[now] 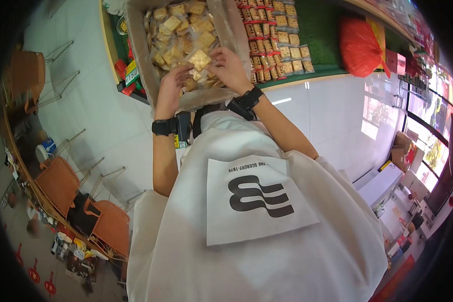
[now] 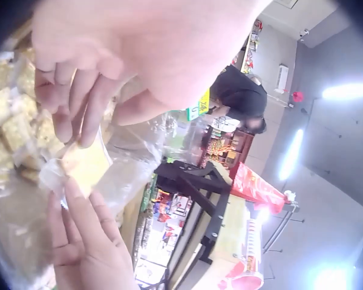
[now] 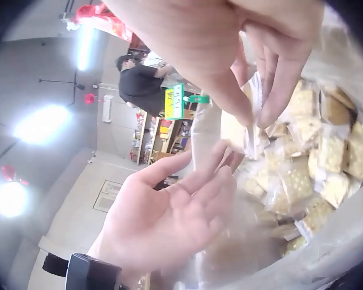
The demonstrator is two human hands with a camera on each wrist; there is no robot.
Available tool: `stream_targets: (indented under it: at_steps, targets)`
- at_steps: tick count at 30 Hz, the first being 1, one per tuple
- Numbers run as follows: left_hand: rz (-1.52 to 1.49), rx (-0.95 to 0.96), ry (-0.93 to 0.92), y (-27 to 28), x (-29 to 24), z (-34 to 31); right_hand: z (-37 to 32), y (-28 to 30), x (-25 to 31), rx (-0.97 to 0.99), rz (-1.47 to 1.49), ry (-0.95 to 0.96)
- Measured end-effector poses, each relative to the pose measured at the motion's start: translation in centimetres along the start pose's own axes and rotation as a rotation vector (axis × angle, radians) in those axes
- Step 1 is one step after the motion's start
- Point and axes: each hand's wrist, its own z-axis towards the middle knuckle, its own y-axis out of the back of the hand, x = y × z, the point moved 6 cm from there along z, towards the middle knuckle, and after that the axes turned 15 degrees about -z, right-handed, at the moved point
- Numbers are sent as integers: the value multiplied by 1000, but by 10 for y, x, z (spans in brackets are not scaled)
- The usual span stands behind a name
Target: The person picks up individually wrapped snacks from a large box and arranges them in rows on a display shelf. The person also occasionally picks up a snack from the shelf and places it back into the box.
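A square wrapped cracker (image 1: 200, 60) is held between both hands above a lined box (image 1: 138, 50) of similar packets. The right hand (image 1: 230, 68) pinches its clear wrapper edge between thumb and fingers, plainest in the right wrist view, where the right hand (image 3: 230, 48) is at the top. At the cracker's other side is the left hand (image 1: 173, 88), its fingertips against the packet. In the left wrist view the same cracker (image 2: 88, 163) lies between the fingertips of the left hand (image 2: 127, 54) and the right hand (image 2: 94, 241).
Rows of red-wrapped snacks (image 1: 260, 45) and clear-wrapped crackers (image 1: 289, 38) lie right of the box on a green surface (image 1: 319, 30). Farther right sits a red plastic bag (image 1: 360, 48). A price sign (image 1: 131, 74) stands at the box's left. Chairs (image 1: 58, 189) are at the far left.
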Motion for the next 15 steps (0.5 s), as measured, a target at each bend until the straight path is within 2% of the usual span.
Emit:
stream_targets:
  at_steps: [7, 11, 15]
  targets:
    - [-126, 130, -154, -75, -6, -28, -39, 77, 44, -102, 161, 72]
    - [-76, 190, -174, -123, 8, -28, -59, 117, 22, -190, 217, 81]
    - [25, 221, -105, -168, 37, -15, -86, 161, -6, -253, 298, -41]
